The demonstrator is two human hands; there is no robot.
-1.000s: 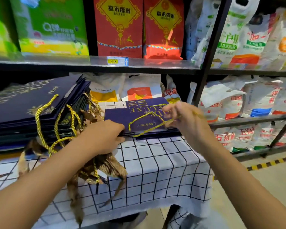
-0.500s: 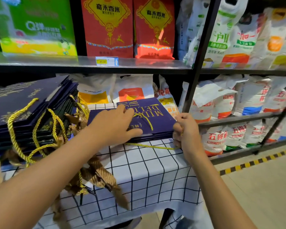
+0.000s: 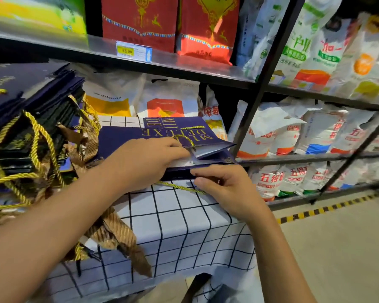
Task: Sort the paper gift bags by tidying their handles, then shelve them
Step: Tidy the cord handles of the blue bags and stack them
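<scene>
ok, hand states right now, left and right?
Left hand: fingers straight, pressing the navy gift bag.
Right hand: pinching the gold cord handle.

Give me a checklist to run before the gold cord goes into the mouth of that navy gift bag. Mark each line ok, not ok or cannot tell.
1. Bag mouth open: ok. The top navy gift bag gapes at its near right edge, white lining showing.
2. Left hand steadies the bag: ok, it lies on top with fingertips at the opening.
3. Right hand has the cord: ok, fingers curl where the gold cord ends.
4. Cord free of snags: cannot tell, part runs under the left hand.
5. Second handle tucked: not ok, it loops loose on the bag face.
6. Checked tablecloth lying flat: ok.
</scene>
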